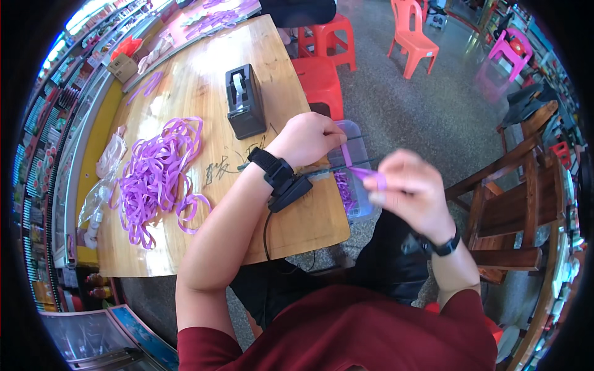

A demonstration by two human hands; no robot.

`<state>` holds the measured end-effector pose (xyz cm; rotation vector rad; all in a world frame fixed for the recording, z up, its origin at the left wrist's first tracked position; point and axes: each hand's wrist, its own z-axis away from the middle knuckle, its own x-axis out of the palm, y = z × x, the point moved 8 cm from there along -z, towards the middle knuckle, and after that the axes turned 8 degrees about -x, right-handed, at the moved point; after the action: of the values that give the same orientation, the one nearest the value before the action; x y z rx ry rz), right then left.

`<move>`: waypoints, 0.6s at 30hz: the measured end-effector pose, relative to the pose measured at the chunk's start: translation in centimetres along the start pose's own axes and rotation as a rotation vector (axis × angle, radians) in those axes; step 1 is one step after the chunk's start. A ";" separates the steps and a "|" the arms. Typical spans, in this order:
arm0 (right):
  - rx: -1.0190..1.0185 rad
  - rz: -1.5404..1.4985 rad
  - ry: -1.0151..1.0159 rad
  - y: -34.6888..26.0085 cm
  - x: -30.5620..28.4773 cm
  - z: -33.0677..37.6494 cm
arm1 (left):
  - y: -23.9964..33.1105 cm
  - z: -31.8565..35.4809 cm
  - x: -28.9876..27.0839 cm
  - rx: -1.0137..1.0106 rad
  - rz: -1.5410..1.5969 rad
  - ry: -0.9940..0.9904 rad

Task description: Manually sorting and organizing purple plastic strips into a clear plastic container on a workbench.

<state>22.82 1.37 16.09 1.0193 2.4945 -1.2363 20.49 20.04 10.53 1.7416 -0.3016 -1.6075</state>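
My left hand reaches past the table's right edge, thumb and fingers closed on one part of a purple ribbon. Slightly blurred, my right hand pinches the other part of that ribbon, which bends between the two hands across thin dark rods. Below the rods is a clear plastic box with short purple ribbon pieces inside. A black corded device lies by my left wrist, partly hidden by it. A large tangled pile of purple ribbon rests left of my left forearm.
On the wooden table stands a black tape dispenser. Red stools are beyond its right edge, and a wooden chair is at my right. More ribbon lies at the far end. Shelves line the left.
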 end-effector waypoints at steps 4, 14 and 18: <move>0.033 0.018 0.068 3.2 -0.9 -4.8 | 0.7 0.5 -0.7 0.151 0.054 0.125; 0.471 -0.344 0.027 14.8 2.4 -6.2 | 0.4 0.3 -0.6 0.161 0.009 0.077; 0.506 -0.356 0.028 15.7 3.1 -5.9 | 0.6 0.6 -1.3 0.199 0.048 0.129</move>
<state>31.48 13.97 8.52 0.6886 2.5137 -2.0446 19.82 20.22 11.92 1.9637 -0.4505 -1.4641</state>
